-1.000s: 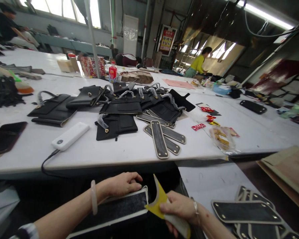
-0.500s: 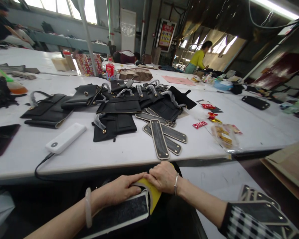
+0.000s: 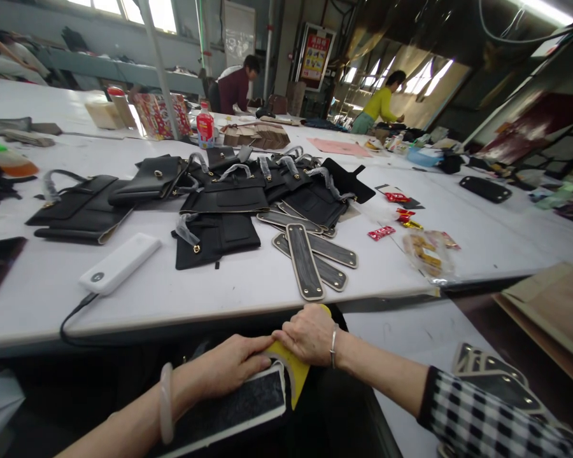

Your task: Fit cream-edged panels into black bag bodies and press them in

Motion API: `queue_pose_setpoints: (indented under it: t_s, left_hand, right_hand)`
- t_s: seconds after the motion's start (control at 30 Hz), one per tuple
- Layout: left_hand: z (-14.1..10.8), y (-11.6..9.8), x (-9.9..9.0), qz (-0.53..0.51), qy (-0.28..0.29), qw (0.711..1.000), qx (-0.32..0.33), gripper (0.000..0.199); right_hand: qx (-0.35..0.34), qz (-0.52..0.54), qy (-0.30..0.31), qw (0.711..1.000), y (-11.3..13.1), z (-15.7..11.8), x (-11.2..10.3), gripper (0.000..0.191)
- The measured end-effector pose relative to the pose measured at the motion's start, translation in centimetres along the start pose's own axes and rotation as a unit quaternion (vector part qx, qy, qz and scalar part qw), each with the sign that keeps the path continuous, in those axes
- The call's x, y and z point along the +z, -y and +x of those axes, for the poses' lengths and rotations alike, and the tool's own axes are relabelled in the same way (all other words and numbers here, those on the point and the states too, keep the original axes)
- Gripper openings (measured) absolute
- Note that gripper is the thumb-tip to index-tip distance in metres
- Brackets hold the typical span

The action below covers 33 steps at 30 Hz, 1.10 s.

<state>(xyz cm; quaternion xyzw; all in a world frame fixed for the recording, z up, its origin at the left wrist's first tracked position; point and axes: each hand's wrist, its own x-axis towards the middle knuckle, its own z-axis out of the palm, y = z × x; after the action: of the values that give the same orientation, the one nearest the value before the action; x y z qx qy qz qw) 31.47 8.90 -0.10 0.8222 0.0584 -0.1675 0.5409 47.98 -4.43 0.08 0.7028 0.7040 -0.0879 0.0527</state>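
Containers: clear bag (image 3: pixel 427 254) on the bench (image 3: pixel 248 296) has brown food in it. Red bottle (image 3: pixel 205 129) stands upright at the back, beside the printed bag (image 3: pixel 160 116); can't see into either. Black handbags (image 3: pixel 217 242) are piled mid-bench, handles wrapped in clear film, insides hidden.

Your yellow piece (image 3: pixel 300 380) is on your side of the bench, by the near edge, at the right end of the black panel (image 3: pixel 248 401). It's curved, pointed tip down toward you, long axis slanting up to the right under your right hand (image 3: pixel 310 334). Panel's long axis runs lower left to upper right, pale edging along it.

Right-hand fingers are curled and clamped on the yellow piece. Left hand (image 3: pixel 222 369) lies over the panel's upper edge, index reaching the yellow piece, thumb and index apart; can't tell if it's gripping underneath.
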Motion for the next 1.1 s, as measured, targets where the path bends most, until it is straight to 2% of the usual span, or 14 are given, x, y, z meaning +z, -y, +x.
queue_pose_setpoints:
  t_s: [0.43, 0.87, 1.1]
  left_hand:
    - [-0.1, 0.5, 0.6, 0.029, -0.031, 0.998, 0.036, 0.036]
    - [0.0, 0.7, 1.0, 0.090, -0.052, 0.993, 0.065, 0.033]
    - [-0.3, 0.7, 1.0, 0.146, -0.058, 0.987, 0.039, 0.032]
  right_hand:
    - [0.043, -0.019, 0.051, 0.998, 1.2, -0.3, -0.1, 0.058]
    - [0.097, -0.030, 0.058, 0.993, 2.6, -0.8, 0.5, 0.057]
    - [0.138, -0.032, 0.060, 0.988, 4.0, -1.3, 1.3, 0.056]
